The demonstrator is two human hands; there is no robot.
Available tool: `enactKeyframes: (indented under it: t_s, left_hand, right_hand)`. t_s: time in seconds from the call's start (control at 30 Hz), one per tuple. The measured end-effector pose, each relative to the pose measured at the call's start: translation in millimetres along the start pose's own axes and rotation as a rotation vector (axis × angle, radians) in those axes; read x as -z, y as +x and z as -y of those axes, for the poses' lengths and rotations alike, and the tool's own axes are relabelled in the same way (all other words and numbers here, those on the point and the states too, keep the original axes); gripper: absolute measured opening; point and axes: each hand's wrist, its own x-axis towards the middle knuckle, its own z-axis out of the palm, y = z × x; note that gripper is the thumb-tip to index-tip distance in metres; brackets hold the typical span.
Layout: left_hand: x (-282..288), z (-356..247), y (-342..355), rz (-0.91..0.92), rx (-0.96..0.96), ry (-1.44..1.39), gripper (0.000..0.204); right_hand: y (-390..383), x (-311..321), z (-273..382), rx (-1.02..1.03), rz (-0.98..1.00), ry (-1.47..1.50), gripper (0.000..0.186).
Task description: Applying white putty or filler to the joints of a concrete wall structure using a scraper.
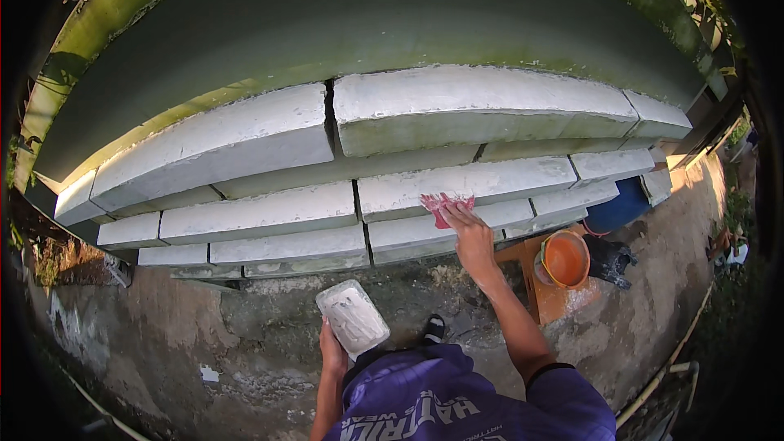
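My right hand (469,233) grips a flat red putty scraper (445,211) smeared with white paste. It presses against the front part of a long white ledge (465,184), right of a dark vertical gap. Down to the left, my left hand (331,349) holds a shallow rectangular tray (353,318) by its left edge. White paste coats the inside of the tray. Its fingers are mostly hidden under the tray.
The stepped white ledges, such as the top one (482,90), have dark gaps between sections. An orange bucket (565,260) stands on an orange-brown board (563,302) at the right, near black cloth-like material (611,261) and a blue container (618,208). A pole (665,359) lies along the right.
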Motion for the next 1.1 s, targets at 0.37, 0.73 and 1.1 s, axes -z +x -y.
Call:
enactKeyframes:
  t_s: [0.37,0.73,1.1]
  left_hand:
    - [-6.5,-3.0,-1.7,0.075,0.045,0.056,0.058]
    - [-7.8,-6.5,-7.2,0.019,0.009,0.001,0.055]
    - [-3.5,-2.4,-2.0,0.007,0.006,-0.016,0.054]
  right_hand:
    - [24.0,-5.5,-30.9,-0.028,-0.105,0.146,0.065]
    - [20.8,10.3,5.9,0.116,-0.241,0.147,0.066]
    - [-12.8,-2.7,26.6,0.140,-0.022,0.226,0.071]
